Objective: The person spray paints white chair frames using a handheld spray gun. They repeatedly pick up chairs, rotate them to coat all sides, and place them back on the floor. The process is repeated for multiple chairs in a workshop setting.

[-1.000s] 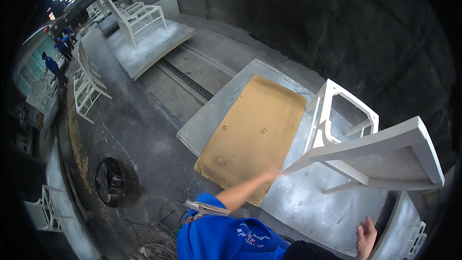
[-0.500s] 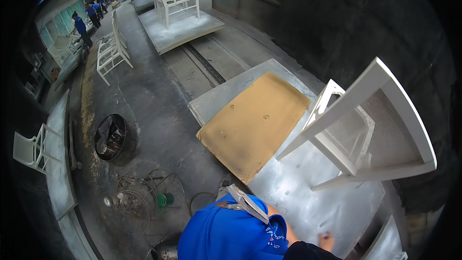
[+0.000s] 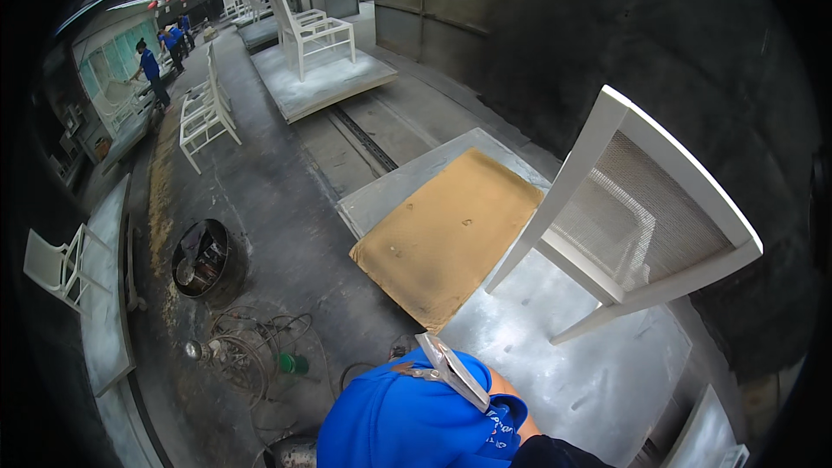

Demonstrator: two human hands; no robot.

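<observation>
Neither of my hands shows. At the lower edge are my blue shirt (image 3: 390, 420), a strip of bare arm (image 3: 524, 420) and a black sleeve (image 3: 563, 452); the hand beyond it is out of sight. On the shirt lies a flat grey strip (image 3: 458, 377) with a rusty clip (image 3: 416, 372). The nearest thing is a white chair (image 3: 555, 247) with a mesh back, standing upright on a pale, shiny platform (image 3: 598, 381). Its backrest faces me and hides most of the seat. Beside it, a tan sheet (image 3: 451, 234) covers part of the platform.
A black drum (image 3: 208, 260) holding scraps stands on the floor at left, with tangled hoses (image 3: 247, 342) and a green container (image 3: 293, 363) nearer me. More white chairs (image 3: 314, 35) stand farther off. Several people in blue (image 3: 152, 69) are far left. A dark wall (image 3: 659, 26) closes the right.
The hand that showed by the black sleeve at the lower edge is gone from view. The chair's backrest appears farther left and more squarely toward me. My view has tilted slightly upward.
</observation>
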